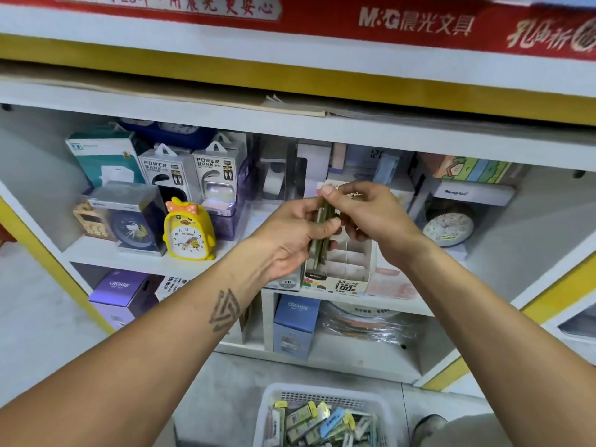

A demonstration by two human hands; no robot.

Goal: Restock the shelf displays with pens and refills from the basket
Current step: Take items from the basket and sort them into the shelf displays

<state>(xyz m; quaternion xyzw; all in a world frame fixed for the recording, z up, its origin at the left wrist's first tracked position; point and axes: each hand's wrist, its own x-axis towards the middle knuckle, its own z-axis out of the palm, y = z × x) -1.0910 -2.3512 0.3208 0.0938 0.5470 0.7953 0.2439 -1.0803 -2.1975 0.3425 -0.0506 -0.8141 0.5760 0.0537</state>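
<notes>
At six o'clock, nearest the camera, the basket (267, 411) sits on the floor with a jumble of small refill packs (317, 421) in green, yellow and blue wrappers lying every way. Farther out, toward the centre, both hands meet over the display box (346, 272) on the middle shelf. The left hand (290, 240) has its fingers and thumb curled round a thin stack of olive-green packs (322, 221), its thumb across their face. These packs stand nearly upright, long axis running twelve to six, lower ends reaching into the box's left-hand slot. The right hand (364, 211) comes in from three o'clock and pinches the stack's top end between thumb and forefinger. Both hands are equally close; the box lies directly at six o'clock below the grip, so the coming move looks like a straight push downward. Its slots toward three o'clock look unfilled.
</notes>
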